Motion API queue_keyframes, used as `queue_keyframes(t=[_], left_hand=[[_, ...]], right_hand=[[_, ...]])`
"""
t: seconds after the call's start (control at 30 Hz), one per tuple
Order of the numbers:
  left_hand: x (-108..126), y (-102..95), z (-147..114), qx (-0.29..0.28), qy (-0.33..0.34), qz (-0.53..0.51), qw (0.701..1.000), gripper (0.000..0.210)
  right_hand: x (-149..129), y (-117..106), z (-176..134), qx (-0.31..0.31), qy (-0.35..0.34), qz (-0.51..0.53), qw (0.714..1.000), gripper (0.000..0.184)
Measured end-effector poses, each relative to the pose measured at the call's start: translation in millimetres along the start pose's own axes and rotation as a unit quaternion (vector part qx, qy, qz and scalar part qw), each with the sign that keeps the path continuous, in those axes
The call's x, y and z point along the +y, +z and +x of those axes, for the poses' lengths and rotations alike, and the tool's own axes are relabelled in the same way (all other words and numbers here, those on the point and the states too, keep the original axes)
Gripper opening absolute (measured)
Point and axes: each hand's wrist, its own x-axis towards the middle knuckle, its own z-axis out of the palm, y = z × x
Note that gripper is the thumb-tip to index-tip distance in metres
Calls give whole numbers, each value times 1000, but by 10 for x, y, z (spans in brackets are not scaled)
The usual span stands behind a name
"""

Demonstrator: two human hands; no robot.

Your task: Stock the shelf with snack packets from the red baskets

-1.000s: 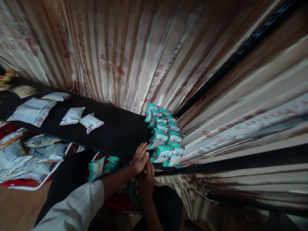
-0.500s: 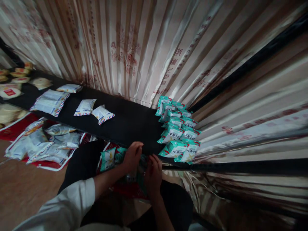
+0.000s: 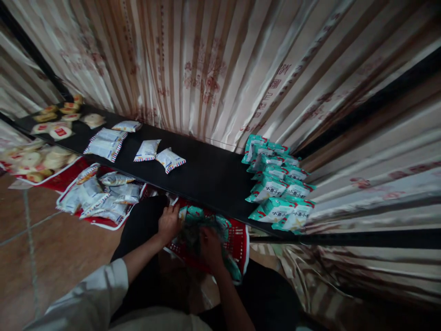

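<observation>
A red basket (image 3: 241, 242) with a white rim rests over my lap, below the front edge of the black shelf. In it lie several teal snack packets (image 3: 222, 225). My left hand (image 3: 169, 224) is closed at the basket's left end, its fingers curled; what they grip is hidden. My right hand (image 3: 211, 246) is inside the basket among the packets, fingers bent in and dim. A dark, blurred sheet-like shape (image 3: 193, 234) lies between the hands; its kind cannot be made out. On the shelf's right end, matching teal packets (image 3: 272, 186) stand in rows.
Several white snack bags (image 3: 105, 144) lie on the black shelf (image 3: 210, 179), with round pale items (image 3: 93, 120) farther left. A second basket of white bags (image 3: 103, 195) and one of pale items (image 3: 44, 161) stand to the left. A printed curtain (image 3: 206, 69) hangs behind.
The view has shifted left. My hands have moved apart: the left to the basket's left end, the right deeper into the basket. More of the red basket now shows.
</observation>
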Motion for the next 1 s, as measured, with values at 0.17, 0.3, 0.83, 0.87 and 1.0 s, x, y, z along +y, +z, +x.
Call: queue_keyframes(t=[0.17,0.3,0.83,0.87,1.0], left_hand=[[74,-158,-106,28,58,-25,998,30],[36,-240,-162,10,74,-48,996,31],[113,-319,-370,-124,-214,-644,724,34],[124,-332,-392,-135,-208,-651,717,38],[158,-416,-414,-163,-163,-666,710,55]], right_hand=[[-53,-29,0,22,13,16,1000,32],[-42,-30,27,36,22,40,998,28],[-464,-380,-153,32,139,302,943,43],[-519,-437,-119,40,138,315,938,45],[-675,-701,65,57,169,373,910,58]])
